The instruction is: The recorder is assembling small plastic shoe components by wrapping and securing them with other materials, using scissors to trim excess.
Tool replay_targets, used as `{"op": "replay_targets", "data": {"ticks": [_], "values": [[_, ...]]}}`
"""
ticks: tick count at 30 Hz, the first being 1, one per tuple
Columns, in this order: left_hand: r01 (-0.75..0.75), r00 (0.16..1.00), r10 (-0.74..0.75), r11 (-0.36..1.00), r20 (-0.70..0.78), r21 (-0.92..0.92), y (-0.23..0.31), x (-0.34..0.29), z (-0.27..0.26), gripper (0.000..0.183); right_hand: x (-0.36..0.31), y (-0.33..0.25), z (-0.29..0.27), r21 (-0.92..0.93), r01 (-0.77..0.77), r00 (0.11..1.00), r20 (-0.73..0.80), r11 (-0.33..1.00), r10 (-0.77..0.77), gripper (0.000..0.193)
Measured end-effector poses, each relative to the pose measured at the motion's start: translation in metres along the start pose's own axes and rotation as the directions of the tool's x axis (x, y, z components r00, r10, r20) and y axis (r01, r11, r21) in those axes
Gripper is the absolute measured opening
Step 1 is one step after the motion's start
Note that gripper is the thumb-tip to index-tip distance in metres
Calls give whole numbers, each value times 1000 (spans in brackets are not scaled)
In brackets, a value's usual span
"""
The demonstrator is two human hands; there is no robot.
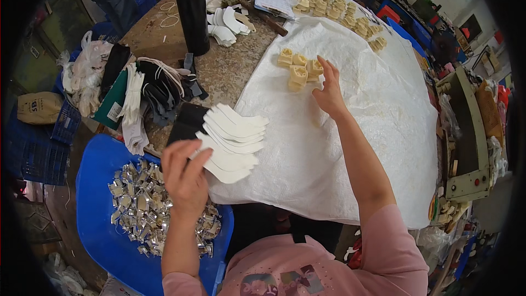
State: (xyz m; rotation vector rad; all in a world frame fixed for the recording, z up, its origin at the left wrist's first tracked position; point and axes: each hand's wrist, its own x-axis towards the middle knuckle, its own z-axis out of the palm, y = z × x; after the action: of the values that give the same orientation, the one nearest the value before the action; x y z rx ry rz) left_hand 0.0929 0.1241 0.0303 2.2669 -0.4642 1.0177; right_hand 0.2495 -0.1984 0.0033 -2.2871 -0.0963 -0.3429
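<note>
My left hand [185,180] is at the left end of a fanned stack of white curved strips [235,137], its fingers apart and slightly blurred. Its fingertips overlap the strips' edge; whether they touch is hard to tell. The strips lie partly over a dark block [189,120]. Farther off to the right, my right hand [330,92] stretches over the white sheet [290,159], thumb and fingers spread, holding nothing. Just left of its fingertips stands a small cluster of cream-coloured rolled pieces [297,75].
A blue tub [93,186] full of shiny metal-coloured pieces stands at the lower left. Rows of similar cream pieces [339,8] lie at the back. A black cylinder [192,16] rises from the table beside more white strips [224,22]. A grey-green metal box [466,137] borders the right.
</note>
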Motion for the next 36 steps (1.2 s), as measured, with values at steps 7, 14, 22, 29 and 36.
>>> {"op": "replay_targets", "data": {"ticks": [7, 14, 22, 29, 36], "values": [[-8, 999, 12, 990, -30, 138, -44, 1, -35, 30, 17, 23, 14, -82, 55, 996, 74, 995, -49, 83], [283, 933, -339, 898, 121, 336, -16, -33, -60, 47, 27, 28, 13, -81, 120, 993, 25, 990, -118, 76], [128, 938, -51, 970, 344, -206, 46, 85, 59, 43, 35, 38, -3, -178, 186, 982, 75, 966, -176, 72], [252, 842, -174, 964, 510, -88, -25, 148, 227, 42, 35, 38, 4, -162, 226, 973, 81, 960, -216, 69], [34, 852, -42, 999, 522, 25, -69, 201, 318, 40, 28, 41, -4, -157, 202, 978, 76, 967, -192, 62]]}}
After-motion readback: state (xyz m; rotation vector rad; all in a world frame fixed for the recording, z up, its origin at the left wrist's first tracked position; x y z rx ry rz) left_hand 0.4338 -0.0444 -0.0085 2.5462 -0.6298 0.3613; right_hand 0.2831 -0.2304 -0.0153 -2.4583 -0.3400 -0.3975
